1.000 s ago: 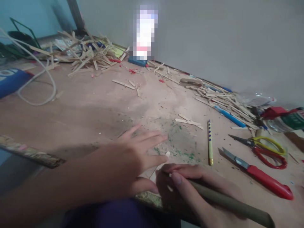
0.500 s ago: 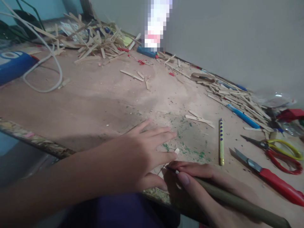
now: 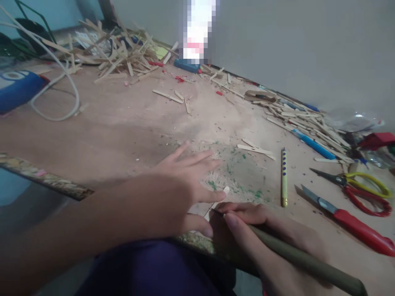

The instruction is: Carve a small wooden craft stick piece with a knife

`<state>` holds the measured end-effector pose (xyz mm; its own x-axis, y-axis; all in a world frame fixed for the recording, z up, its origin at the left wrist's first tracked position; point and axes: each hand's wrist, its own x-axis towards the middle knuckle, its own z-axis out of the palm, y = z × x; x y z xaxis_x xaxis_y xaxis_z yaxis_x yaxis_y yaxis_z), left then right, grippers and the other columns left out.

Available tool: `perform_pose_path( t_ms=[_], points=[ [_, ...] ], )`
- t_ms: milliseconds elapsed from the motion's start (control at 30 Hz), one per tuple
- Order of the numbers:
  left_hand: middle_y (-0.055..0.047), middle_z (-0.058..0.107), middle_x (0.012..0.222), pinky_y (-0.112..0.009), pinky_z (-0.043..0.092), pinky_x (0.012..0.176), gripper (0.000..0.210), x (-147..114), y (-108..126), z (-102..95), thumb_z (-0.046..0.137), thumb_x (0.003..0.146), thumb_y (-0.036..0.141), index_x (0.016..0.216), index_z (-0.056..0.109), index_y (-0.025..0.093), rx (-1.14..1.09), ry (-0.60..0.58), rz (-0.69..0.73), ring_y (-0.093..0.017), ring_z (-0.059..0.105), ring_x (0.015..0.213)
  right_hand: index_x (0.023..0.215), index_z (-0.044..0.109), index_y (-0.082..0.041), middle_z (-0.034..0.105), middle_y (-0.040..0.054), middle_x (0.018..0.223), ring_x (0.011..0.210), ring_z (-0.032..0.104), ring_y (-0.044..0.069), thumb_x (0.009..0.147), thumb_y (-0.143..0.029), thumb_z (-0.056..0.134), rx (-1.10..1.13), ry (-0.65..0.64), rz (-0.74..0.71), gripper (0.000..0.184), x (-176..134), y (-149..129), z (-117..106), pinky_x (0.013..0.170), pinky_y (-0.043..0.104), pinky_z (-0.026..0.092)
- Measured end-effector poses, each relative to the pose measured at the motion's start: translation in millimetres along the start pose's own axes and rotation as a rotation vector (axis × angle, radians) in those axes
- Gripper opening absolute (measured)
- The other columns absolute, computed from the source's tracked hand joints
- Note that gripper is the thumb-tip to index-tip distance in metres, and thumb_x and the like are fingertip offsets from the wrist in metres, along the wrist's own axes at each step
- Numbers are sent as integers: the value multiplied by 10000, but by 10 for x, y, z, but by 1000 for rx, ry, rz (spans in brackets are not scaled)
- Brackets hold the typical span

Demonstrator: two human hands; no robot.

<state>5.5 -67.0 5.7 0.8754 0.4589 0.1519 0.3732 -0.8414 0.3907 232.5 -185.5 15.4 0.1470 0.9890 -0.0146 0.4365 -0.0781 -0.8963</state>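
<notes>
Leftmost, blue case [image 3: 17,88] and white cord [image 3: 58,82] near the table's [image 3: 123,127] far left edge. Then left hand [image 3: 175,197], fingers spread flat, pinning a craft stick [image 3: 220,197] at the near edge, stick's long axis running away toward the far right. Just right of it, touching, right hand [image 3: 265,230] clamped on an olive-handled tool [image 3: 302,263], tip on the stick. Further right, pencil [image 3: 284,176], red knife [image 3: 352,226], scissors [image 3: 354,187]

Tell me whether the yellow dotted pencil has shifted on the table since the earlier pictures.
No. The yellow dotted pencil lies at the same spot and angle beside the loose sticks and the red-handled knife; only the camera moved.
</notes>
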Motion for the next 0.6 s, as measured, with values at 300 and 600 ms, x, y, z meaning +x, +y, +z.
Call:
perform_pose_path(
  t_ms=[300,600],
  points=[
    [-212,479,1897,-850,146,1454,652,-39,-116,158,968,999,658,1579,800,412,-10,25,-8,-484,337,1827,786,859,-332,933,-32,1011,881,893,147,1032,-464,829,75,36,79,281,-2,4,78,768,128,640],
    [-210,625,1752,-732,227,1480,681,-133,-81,148,934,1080,492,1688,671,334,110,41,43,-384,483,1753,804,879,-391,895,-64,905,904,871,161,1010,-448,821,167,149,78,221,-72,-36,87,881,178,646]
  ],
)
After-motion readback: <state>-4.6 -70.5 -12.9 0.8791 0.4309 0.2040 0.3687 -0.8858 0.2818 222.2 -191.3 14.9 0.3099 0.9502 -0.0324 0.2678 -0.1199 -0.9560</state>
